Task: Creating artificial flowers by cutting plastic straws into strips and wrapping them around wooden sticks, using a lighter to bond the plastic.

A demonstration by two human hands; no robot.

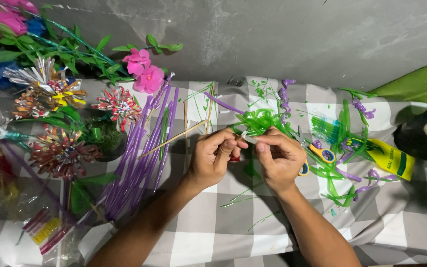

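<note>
Over a grey-and-white checked cloth (223, 222), my left hand (213, 158) and my right hand (278, 160) meet at the fingertips. Both pinch a small piece made of fringed green straw strips (259, 121), with a short white bit between the fingers. The green fringe sticks up and away from my hands. A thin wooden skewer (171, 140) runs leftward from my left hand's fingers; whether that hand grips it is unclear.
A bundle of purple straws (142, 158) lies left of my hands. Finished straw and foil flowers (60, 148) crowd the left side. Yellow-handled scissors (322, 154), green and purple scraps and a yellow-green tube (389, 157) lie to the right. A dark rock (426, 131) sits at the far right.
</note>
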